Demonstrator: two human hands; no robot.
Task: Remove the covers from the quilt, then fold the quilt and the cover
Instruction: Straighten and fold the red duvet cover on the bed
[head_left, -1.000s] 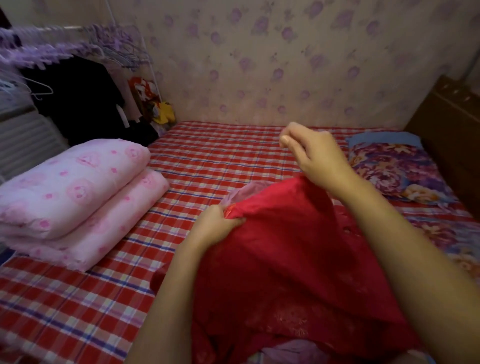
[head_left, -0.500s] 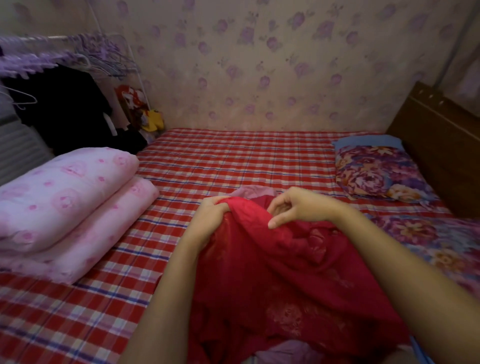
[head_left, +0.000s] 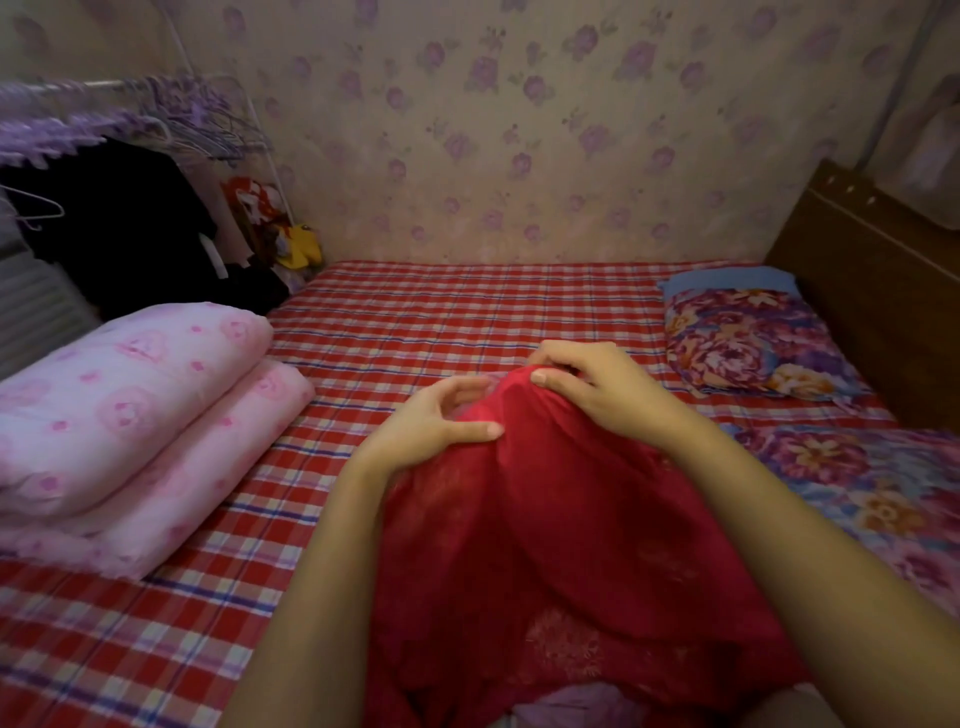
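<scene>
A red lace cover (head_left: 561, 530) is bunched up in front of me on the bed, with a bit of pale pink-purple quilt (head_left: 582, 704) showing beneath its near edge. My right hand (head_left: 597, 389) pinches the top edge of the red cover at its peak. My left hand (head_left: 436, 421) rests against the cover's left side, fingers curled and thumb pressed on the fabric. A sliver of pink quilt shows between the two hands.
A folded pink quilt (head_left: 119, 415) is stacked at the left on the red checked sheet (head_left: 467, 306). A floral pillow (head_left: 748, 343) and floral bedding (head_left: 872, 493) lie at the right by a wooden headboard (head_left: 872, 270). A clothes rack (head_left: 130, 156) stands at back left.
My right hand came down from a raised position onto the cover's top edge. My left hand shifted from gripping the top to lying on the cover's left side. The view tilted slightly.
</scene>
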